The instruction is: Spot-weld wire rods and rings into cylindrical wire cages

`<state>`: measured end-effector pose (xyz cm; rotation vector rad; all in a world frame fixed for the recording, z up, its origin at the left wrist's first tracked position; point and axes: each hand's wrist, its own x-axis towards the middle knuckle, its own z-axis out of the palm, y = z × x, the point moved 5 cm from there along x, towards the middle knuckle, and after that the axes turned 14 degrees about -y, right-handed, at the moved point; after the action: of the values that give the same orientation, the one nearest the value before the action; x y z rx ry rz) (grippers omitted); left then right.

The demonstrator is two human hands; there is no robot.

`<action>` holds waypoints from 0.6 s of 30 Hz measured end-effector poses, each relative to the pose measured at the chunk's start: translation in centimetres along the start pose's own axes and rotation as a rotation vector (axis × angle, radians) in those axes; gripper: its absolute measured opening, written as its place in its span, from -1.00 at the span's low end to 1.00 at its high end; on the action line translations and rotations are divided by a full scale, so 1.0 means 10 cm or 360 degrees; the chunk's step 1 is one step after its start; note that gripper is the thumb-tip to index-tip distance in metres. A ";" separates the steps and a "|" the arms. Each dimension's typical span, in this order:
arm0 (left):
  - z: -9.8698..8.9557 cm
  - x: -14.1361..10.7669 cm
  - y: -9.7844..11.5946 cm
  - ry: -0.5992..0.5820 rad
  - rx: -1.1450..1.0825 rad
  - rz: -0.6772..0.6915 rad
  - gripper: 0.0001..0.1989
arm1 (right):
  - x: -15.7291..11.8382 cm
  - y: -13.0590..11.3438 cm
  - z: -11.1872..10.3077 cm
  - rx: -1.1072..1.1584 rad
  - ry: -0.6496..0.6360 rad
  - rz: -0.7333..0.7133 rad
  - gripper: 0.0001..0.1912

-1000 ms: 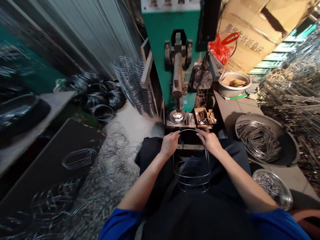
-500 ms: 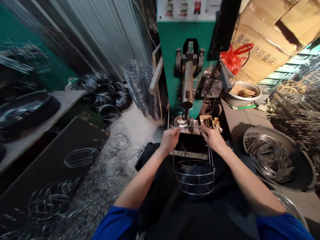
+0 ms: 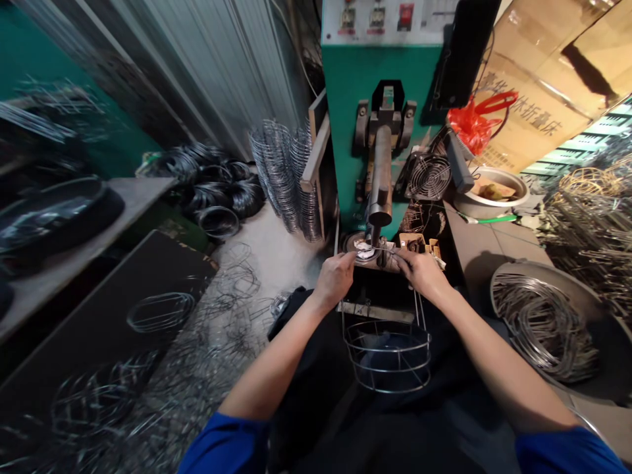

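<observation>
Below the green machine [image 3: 382, 145], on the head view, I have the wire basket [image 3: 388, 368] hanging over the lap [image 3: 309, 395], its tall handle [image 3: 378, 249] reaching up toward the machine's lower tip [image 3: 372, 236]. The left hand [image 3: 336, 280] pinches the handle's top to one side of that tip, the right hand [image 3: 425, 275] to the other; whether the wire touches the tip I cannot tell. I judge the basket light, being thin rods and gaps, and springy rather than fragile: its rings should keep their shape, while the long handle may flex or twist if the hands pull unevenly. Smooth metal could slip between fingertips, so I would grip near the handle's upper corners, clear of the span nearest the machine.
</observation>
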<state>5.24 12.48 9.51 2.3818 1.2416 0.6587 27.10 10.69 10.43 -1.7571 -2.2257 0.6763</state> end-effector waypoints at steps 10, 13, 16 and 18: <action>-0.07 0.09 0.00 -0.0049 -0.0031 -0.0032 -0.76 | 0.06 0.01 -0.06 0.0047 -0.0022 0.0004 -0.64; -0.07 0.09 0.00 -0.0040 -0.0039 -0.0028 -0.77 | 0.07 0.01 -0.05 0.0066 -0.0041 0.0010 -0.65; -0.06 0.08 0.00 -0.0036 -0.0057 -0.0021 -0.78 | 0.07 0.01 -0.05 0.0052 -0.0033 0.0027 -0.66; -0.05 0.08 0.00 -0.0033 -0.0060 -0.0020 -0.79 | 0.07 0.01 -0.05 0.0034 -0.0022 0.0034 -0.68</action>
<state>5.33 13.18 10.11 2.3423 1.2241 0.6460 27.22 11.54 10.78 -1.7739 -2.2033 0.7158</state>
